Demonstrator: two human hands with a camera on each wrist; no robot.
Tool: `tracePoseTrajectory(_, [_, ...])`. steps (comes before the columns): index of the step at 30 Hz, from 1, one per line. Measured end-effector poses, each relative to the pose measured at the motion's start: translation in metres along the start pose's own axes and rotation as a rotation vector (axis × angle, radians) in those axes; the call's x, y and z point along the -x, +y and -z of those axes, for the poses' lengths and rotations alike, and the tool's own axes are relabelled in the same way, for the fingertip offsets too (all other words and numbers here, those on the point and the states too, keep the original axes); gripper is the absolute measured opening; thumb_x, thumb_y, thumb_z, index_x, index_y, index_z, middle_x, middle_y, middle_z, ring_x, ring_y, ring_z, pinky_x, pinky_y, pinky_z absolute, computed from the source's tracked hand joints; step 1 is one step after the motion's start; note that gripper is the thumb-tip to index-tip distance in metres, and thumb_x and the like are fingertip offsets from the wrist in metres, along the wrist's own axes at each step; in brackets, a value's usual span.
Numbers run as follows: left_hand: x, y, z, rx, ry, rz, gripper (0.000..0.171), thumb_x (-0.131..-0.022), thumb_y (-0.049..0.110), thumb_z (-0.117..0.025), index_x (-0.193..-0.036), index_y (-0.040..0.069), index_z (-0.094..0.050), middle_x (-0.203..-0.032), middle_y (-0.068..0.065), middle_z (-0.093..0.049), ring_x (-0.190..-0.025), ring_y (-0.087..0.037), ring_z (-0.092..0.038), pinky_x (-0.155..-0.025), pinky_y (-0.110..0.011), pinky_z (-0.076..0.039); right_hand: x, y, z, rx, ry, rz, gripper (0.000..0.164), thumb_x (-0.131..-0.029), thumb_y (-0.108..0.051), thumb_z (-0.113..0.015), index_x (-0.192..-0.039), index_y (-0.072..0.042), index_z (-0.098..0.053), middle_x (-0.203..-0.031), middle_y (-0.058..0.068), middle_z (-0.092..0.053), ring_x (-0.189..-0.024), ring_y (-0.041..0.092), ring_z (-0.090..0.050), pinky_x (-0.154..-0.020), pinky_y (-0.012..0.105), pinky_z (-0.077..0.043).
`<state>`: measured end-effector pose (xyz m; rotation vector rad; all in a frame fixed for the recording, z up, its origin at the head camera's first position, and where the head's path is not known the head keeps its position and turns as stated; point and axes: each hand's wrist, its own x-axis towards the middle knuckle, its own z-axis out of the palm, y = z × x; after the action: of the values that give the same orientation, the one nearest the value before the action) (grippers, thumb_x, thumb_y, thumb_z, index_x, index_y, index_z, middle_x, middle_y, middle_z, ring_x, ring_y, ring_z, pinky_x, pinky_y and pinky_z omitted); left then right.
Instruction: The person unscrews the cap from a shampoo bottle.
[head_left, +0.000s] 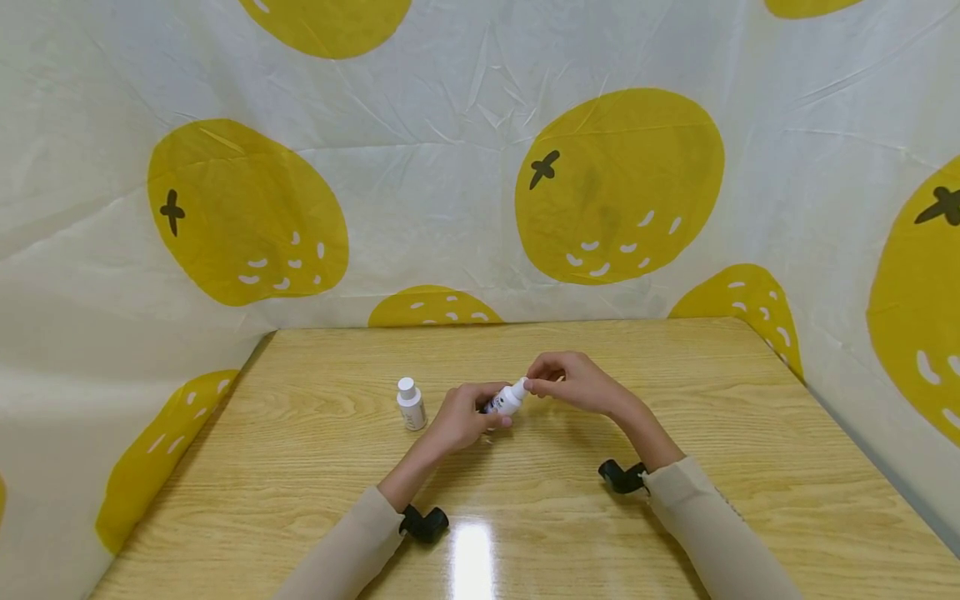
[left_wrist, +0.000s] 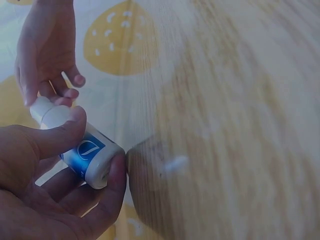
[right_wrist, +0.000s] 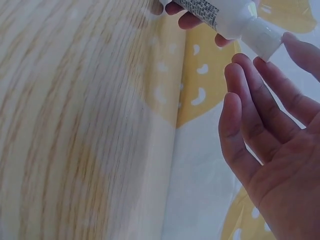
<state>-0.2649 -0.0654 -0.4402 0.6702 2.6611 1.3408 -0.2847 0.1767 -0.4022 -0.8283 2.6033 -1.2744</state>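
Head: left hand (head_left: pixel 459 419) grips the tilted bottle (head_left: pixel 507 402); right hand (head_left: pixel 576 382) pinches the cap (head_left: pixel 520 387). Likely cap work: brace the body firmly, turn squarely along its axis, don't squeeze. Second bottle (head_left: pixel 411 408) upright on table (head_left: pixel 322 467), left of left hand.

Left wrist: bottle between left thumb and fingers, cap end toward right hand.

Right wrist: cap at right thumb and index fingertips, other fingers clear.
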Motion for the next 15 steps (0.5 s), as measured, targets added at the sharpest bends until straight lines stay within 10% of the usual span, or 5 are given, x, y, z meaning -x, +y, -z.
tracePoseTrajectory(15, [-0.0002,-0.0012,0.0001,-0.016,0.001,0.0,0.046,-0.09,0.018,-0.081,-0.134,0.019,-0.071,-0.12,-0.009,-0.076,-0.094,-0.018,-0.067,-0.072,-0.028,-0.053,0.0003,0.0007,0.0001,-0.035,-0.021,-0.002,0.02,-0.1,-0.026,-0.069,-0.111,-0.009,-0.073,-0.102,0.021,-0.074,-0.092,0.042,-0.068,-0.073,0.031,-0.055])
